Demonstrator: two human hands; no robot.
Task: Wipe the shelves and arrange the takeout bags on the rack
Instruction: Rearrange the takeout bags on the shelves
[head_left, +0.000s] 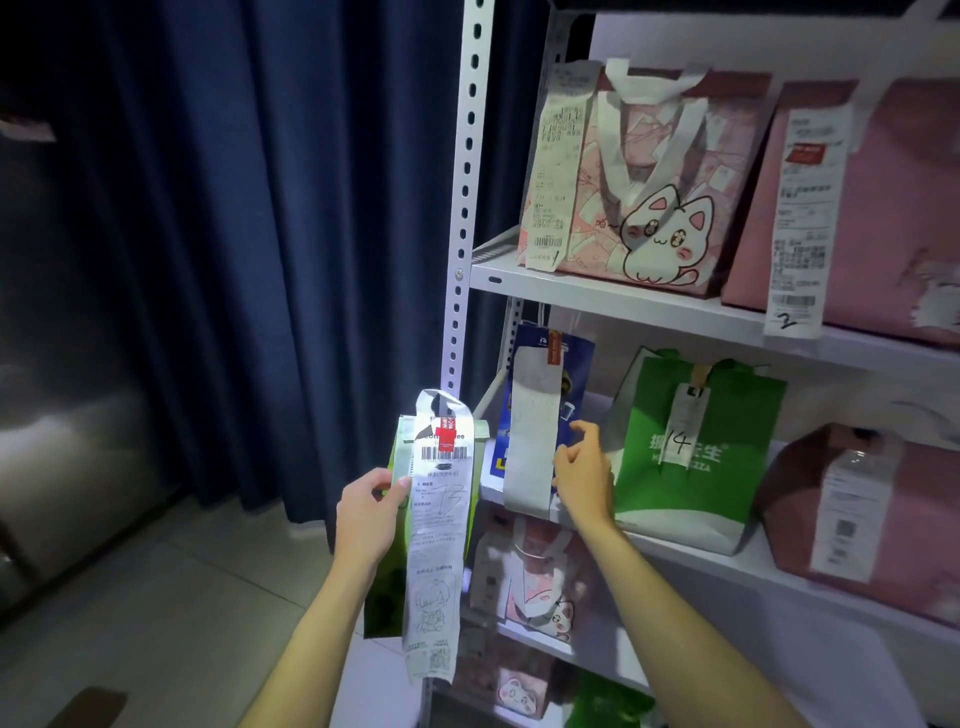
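Observation:
My left hand (370, 512) grips a light green takeout bag (395, 566) with a long white receipt marked 13 (436, 530), held in front of the rack's left post (465, 208). My right hand (582, 475) reaches to the middle shelf (675, 545), fingers curled at the edge of the blue bag (545, 415) and its hanging receipt. A green pizza bag marked 14 (696, 452) stands right of it. On the upper shelf (623, 299) stands a pink cat bag (644, 182).
Pink bags (883, 208) fill the right of the upper and middle shelves. More cat-print bags (524, 577) sit on the lower shelves. A dark blue curtain (260, 234) hangs left of the rack above the tiled floor (156, 597).

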